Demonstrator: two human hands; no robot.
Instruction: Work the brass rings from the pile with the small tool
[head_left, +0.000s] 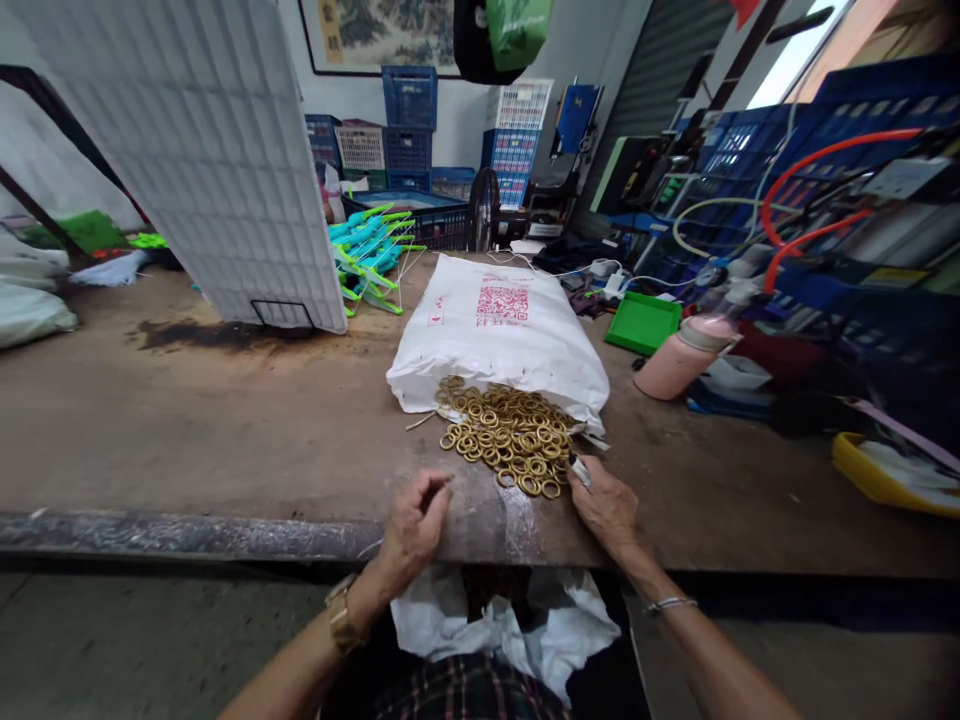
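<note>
A pile of brass-coloured rings (517, 437) spills onto the table from the mouth of a white woven sack (465, 340) with red print. My left hand (417, 518) is at the table's front edge, left of the rings and apart from them. Its fingers are curled in, and what they hold, if anything, is hidden. At the pile's right edge is my right hand (606, 502), with its fingers bent towards the rings. A small pale piece with a dark tip (579, 468) shows at its fingers; I cannot tell whether it is worn or held.
A tall white ribbed panel (217, 170) stands at left on a wire foot. Teal and lime plastic pieces (375, 250) lie behind it. To the right are a green tray (643, 322), a pink bottle (679, 358) and a yellow tray (874, 480). White cloth (510, 630) hangs below the table edge.
</note>
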